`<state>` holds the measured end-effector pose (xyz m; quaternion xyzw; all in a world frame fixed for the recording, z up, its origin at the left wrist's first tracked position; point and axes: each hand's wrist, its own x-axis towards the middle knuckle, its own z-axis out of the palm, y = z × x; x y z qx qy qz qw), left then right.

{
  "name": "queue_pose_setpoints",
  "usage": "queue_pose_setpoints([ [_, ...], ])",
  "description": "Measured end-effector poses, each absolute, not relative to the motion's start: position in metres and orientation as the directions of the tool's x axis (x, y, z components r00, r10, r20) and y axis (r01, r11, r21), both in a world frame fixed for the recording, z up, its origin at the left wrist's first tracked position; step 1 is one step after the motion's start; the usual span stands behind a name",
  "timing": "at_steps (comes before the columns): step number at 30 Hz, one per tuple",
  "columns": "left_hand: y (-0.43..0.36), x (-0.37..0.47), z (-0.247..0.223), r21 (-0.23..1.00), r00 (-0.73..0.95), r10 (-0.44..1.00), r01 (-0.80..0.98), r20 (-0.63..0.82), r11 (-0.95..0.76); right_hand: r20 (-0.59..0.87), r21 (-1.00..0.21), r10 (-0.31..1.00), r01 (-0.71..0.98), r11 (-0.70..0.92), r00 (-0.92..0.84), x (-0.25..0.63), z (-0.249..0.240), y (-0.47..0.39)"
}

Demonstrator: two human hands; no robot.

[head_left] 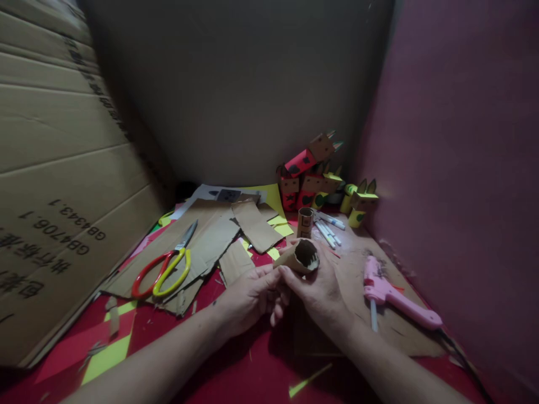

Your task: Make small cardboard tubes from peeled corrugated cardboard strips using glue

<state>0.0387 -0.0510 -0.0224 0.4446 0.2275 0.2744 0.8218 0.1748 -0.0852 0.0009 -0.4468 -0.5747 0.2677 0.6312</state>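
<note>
A rolled cardboard tube (298, 258) is held between both hands over the red table, its open end tilted up and to the right. My right hand (322, 289) wraps around its right side, with the thumb on the near edge. My left hand (256, 292) pinches the tube's lower left side; its other fingers curl beneath. Just behind stands another brown tube (305, 223) with dark drawn marks. Left of my hands, scissors (173, 266) with red and yellow handles lie on cardboard sheets (210, 224).
On the right, a pink glue gun (389, 294) with its cable rests on cardboard. White markers (328, 231) lie behind my hands. Red and yellow paper figures (314, 185) stand at the back. A large cardboard box (63, 168) borders the left; a purple wall rises at right.
</note>
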Motion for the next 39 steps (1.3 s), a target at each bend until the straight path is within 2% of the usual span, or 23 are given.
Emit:
queue_pose_setpoints([
  [3,-0.050,0.037,-0.019,0.900,0.676,0.727,-0.232,-0.123,0.368,0.412,-0.909,0.880,0.180,0.377,0.236,0.179,0.005,-0.083],
  [6,-0.044,0.031,-0.014,0.963,0.449,0.889,-0.189,-0.090,0.192,0.290,-0.956,0.898,0.153,0.252,0.332,0.193,0.016,-0.079],
  [8,-0.039,0.027,-0.012,0.987,0.351,0.935,-0.122,-0.059,0.108,0.200,-0.978,0.907,0.128,0.163,0.370,0.204,0.022,-0.076],
  [16,-0.035,0.025,-0.010,0.992,0.380,0.920,-0.041,-0.094,0.118,0.086,-0.992,0.932,0.114,0.048,0.353,0.212,0.005,-0.079],
  [22,-0.034,0.021,-0.010,0.988,0.390,0.915,-0.061,-0.106,0.141,0.123,-0.983,0.927,0.173,0.064,0.355,0.204,-0.006,-0.082],
  [32,-0.036,0.019,-0.014,0.988,0.478,0.868,-0.001,-0.135,0.155,0.342,-0.922,0.888,0.290,0.255,0.307,0.201,-0.022,-0.082],
  [39,-0.039,0.020,-0.017,0.977,0.564,0.809,-0.017,-0.164,0.210,0.343,-0.927,0.881,0.272,0.260,0.327,0.196,-0.026,-0.085],
])
